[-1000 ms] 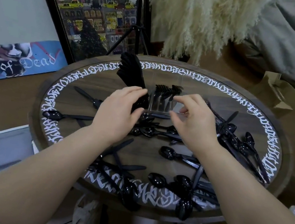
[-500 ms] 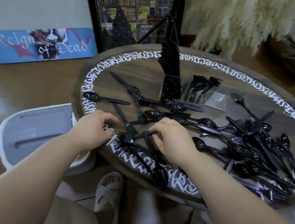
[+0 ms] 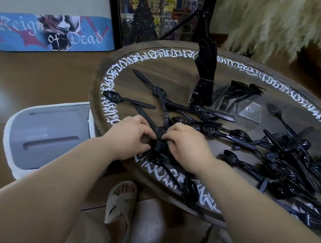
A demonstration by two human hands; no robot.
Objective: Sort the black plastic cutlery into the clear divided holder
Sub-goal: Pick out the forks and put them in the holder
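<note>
Black plastic spoons, forks and knives lie scattered over the round table (image 3: 185,66); the thickest heap (image 3: 299,172) is at the right. The clear divided holder (image 3: 222,100) stands at the back middle, with several knives upright in its left section and forks leaning in the one beside it. My left hand (image 3: 131,137) and my right hand (image 3: 187,145) meet at the table's near left rim. Both pinch a small bundle of black cutlery (image 3: 160,136) between their fingertips. Which kind of piece it is stays hidden under the fingers.
A white and grey stool (image 3: 46,136) stands left of the table. A skateboard deck (image 3: 45,32) and a framed picture (image 3: 154,3) lean against the wall. Pampas grass (image 3: 278,22) rises behind the table. My slippered feet (image 3: 118,216) are under the near rim.
Both hands left the holder and came back to the near left rim. They closed together on a bundle of cutlery. The camera swung left and down.
</note>
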